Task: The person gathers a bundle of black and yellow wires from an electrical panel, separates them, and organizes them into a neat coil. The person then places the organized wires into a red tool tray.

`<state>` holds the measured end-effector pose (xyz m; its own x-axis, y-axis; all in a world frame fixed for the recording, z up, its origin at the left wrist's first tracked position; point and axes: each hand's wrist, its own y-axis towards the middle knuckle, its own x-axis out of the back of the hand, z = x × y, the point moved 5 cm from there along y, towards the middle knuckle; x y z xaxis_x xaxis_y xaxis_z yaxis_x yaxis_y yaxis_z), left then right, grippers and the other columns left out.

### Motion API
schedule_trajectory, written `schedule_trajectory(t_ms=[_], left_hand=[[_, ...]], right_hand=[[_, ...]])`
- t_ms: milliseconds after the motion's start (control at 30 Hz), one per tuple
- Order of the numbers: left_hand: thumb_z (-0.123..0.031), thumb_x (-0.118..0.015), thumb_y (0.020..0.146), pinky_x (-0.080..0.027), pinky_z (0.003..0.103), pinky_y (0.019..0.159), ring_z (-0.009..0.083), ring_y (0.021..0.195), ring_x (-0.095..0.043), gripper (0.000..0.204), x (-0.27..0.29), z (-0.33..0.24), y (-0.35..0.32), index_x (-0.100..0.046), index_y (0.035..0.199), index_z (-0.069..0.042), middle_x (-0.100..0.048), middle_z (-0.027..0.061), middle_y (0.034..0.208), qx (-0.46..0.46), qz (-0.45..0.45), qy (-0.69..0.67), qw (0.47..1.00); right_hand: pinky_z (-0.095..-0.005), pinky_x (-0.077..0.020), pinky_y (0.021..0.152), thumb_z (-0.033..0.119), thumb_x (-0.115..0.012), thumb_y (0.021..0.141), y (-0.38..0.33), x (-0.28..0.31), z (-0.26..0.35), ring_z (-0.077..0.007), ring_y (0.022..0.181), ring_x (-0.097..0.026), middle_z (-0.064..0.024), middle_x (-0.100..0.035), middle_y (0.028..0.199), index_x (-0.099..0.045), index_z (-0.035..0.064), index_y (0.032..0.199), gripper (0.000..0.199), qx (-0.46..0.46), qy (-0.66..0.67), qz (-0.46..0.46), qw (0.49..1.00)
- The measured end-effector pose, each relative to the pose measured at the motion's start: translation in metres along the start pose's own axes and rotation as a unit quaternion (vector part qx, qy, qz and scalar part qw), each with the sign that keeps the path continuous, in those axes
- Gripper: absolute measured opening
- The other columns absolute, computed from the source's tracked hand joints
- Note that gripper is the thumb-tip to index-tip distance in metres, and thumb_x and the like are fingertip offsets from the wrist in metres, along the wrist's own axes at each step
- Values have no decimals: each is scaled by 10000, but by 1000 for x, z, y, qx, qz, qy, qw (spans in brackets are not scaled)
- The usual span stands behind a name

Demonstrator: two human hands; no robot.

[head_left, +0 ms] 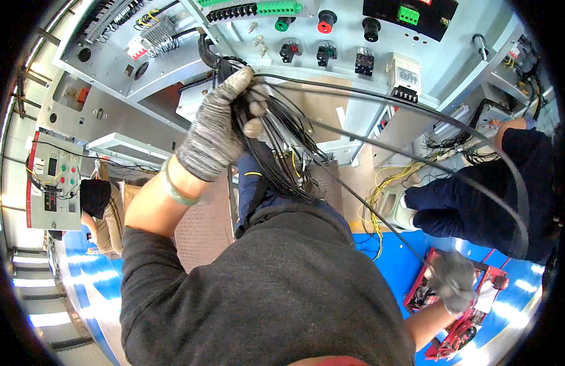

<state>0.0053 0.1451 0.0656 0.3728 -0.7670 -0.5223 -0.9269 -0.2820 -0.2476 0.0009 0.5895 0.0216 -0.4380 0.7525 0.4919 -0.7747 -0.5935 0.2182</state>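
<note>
My left hand (224, 125), in a grey knit glove, is wrapped round a thick bundle of black wires (288, 174) in front of the open cabinet. Loose ends of the bundle hang down below the fist over my lap. From the bundle, several long black wires arc out to the right, blurred by motion. Far out at the lower right, my right hand (454, 283), also gloved, is closed at the end of a taut black wire (374, 213). Its fingers are smeared, and the wire's tip is hidden there.
The grey cabinet panel (343, 58) carries push buttons, switch blocks and green terminal strips. A red tool case (444, 348) lies by my right hand on the blue floor. At right sits a co-worker (496, 189), with yellow wires (380, 189) nearby. Another person (102, 207) is at left.
</note>
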Motion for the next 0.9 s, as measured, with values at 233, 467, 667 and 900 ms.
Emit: schedule_trajectory(t_ms=[233,467,667,900], left_hand=[[-188,-563,857,-429,198,463,74,559,-431,235,18,-23,-24,-552,999,-1,-484,-31,628,1,-30,29,999],[-177,-560,849,-443,233,443,92,530,-449,287,30,-30,-36,-535,1041,35,-466,-18,594,43,87,-14,995],[-165,-524,863,-331,215,410,82,523,-366,325,41,-36,-43,-497,1110,44,-409,-20,565,32,47,-2,998],[-220,-528,845,-312,202,404,92,537,-343,338,47,-42,-48,-545,1057,43,-403,-28,561,14,48,24,998]], right_hand=[[-376,-475,715,150,-566,810,13,-187,-119,-293,826,-603,-51,-653,901,-635,94,1014,222,121,-27,179,976],[-358,-474,779,20,-500,764,126,-159,-155,-269,870,-588,-96,-605,980,-572,121,1085,344,30,-293,172,940],[-352,-464,821,235,-500,853,235,-151,21,-314,917,-593,-166,-619,995,-606,18,1016,292,165,87,123,975],[-391,-465,800,474,-442,884,293,-299,88,-304,841,-613,-184,-639,880,-624,44,989,478,173,141,151,963]])
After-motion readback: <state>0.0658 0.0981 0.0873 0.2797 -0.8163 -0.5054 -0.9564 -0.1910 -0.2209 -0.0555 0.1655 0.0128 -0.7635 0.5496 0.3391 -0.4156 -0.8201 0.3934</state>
